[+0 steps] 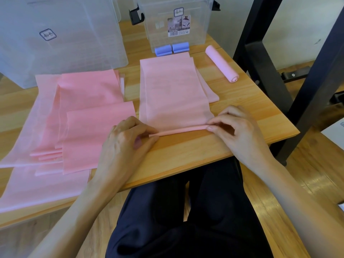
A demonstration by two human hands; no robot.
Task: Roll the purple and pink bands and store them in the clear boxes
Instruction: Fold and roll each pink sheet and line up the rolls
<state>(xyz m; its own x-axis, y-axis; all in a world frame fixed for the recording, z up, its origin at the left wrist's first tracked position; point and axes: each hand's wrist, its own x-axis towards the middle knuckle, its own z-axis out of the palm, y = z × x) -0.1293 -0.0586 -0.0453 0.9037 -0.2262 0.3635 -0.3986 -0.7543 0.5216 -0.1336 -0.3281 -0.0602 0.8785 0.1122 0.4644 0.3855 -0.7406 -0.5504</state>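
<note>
Pink band (175, 94): both hands' curled fingers (149, 133) pinch its rolled edge.

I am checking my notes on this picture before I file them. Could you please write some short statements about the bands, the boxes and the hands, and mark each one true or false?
1. Both hands pinch the near end of one pink band, the left hand at one end of the thin roll, the right hand at the other. True.
2. Two rolled purple bands lie inside a clear box. False: they lie on the table, in front of the small clear box.
3. A finished pink roll lies at the right of the band being rolled. True.
4. The pile of unrolled bands at the left is purple. False: it is pink.
5. The band in the hands is almost fully rolled. False: only its near edge is rolled.
</note>
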